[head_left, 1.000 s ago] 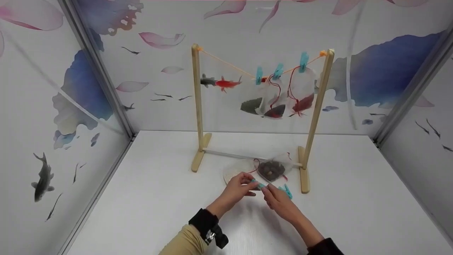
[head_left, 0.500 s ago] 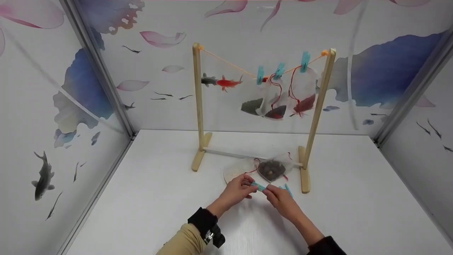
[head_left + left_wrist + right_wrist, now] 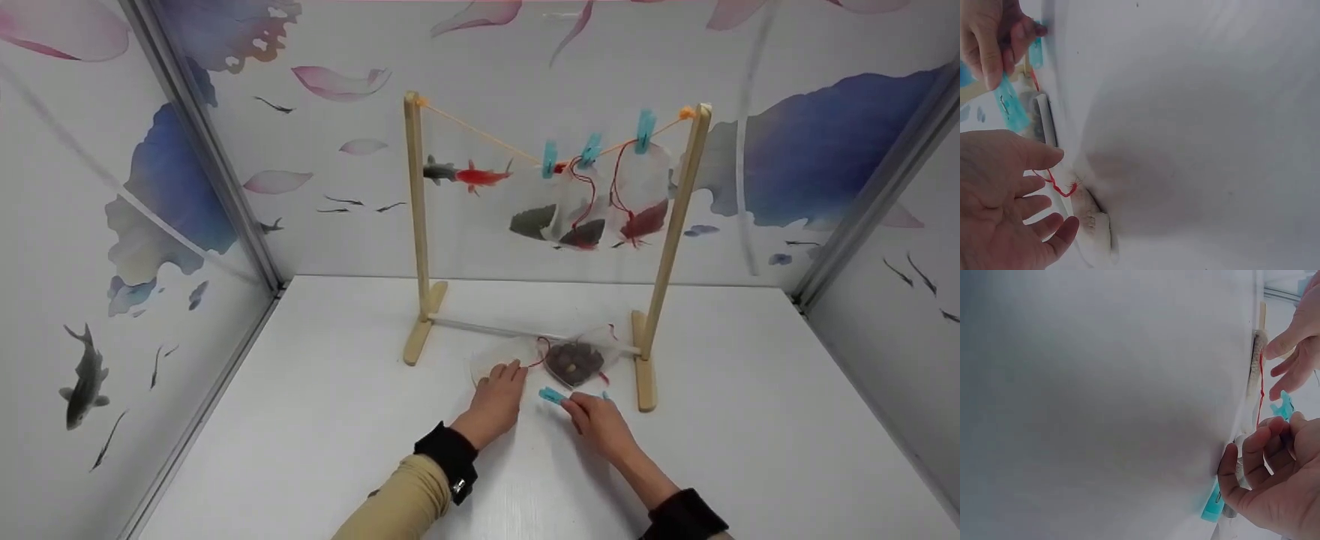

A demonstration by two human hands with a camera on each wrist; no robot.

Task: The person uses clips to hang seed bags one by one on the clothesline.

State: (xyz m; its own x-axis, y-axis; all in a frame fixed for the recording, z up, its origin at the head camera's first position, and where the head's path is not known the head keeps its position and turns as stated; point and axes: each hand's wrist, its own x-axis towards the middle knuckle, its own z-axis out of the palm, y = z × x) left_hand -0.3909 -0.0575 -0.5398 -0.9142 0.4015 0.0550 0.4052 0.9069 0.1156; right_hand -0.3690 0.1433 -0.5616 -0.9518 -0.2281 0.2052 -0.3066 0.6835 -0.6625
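My right hand [image 3: 604, 427] pinches a blue clothespin [image 3: 552, 395] by one end, between thumb and fingers. Over the near side of a sheer pouch with pale contents [image 3: 489, 357] is my left hand [image 3: 493, 397]; in the left wrist view its fingers are spread and loosely bent, holding nothing. A red cord [image 3: 1057, 187] of that pouch shows just beyond its fingertips. Right of the pale pouch lies a second sheer pouch with dark brown lumps [image 3: 574, 364]. Another blue clothespin [image 3: 1213, 505] lies on the table by my right hand, mostly hidden in the head view.
A wooden stand [image 3: 417, 210] rises behind the pouches, with a sagging orange cord [image 3: 480, 133] across it. Blue clothespins [image 3: 645, 132] hold sheer pouches [image 3: 643, 221] on the cord's right half. Printed walls enclose the white table [image 3: 315, 405] at the back and sides.
My left hand has let go of the clothespin and moved slightly left and forward over the pale pouch. My right hand keeps the clothespin, almost in place.
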